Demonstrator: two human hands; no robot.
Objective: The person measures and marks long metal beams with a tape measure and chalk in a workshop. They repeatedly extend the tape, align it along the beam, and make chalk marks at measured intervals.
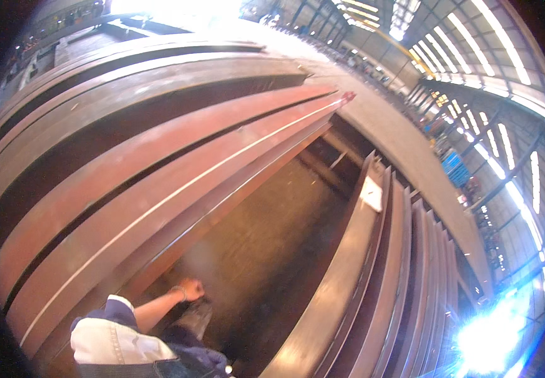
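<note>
My left hand hangs low beside the nearest reddish-brown steel beam, apart from it. Its fingers look curled closed, and anything inside them is hidden. A dark band circles the wrist, below a sleeve of white and navy cloth. Along the top of the wide beam to the left runs a thin pale line, a tape or a string, I cannot tell which. It reaches a small red thing at the beam's far end. My right hand is out of the picture.
More long steel beams lie side by side on the left. Another row of beams stands on the right, with a white sheet on one. Brown floor lies between. Bright welding light glares at lower right.
</note>
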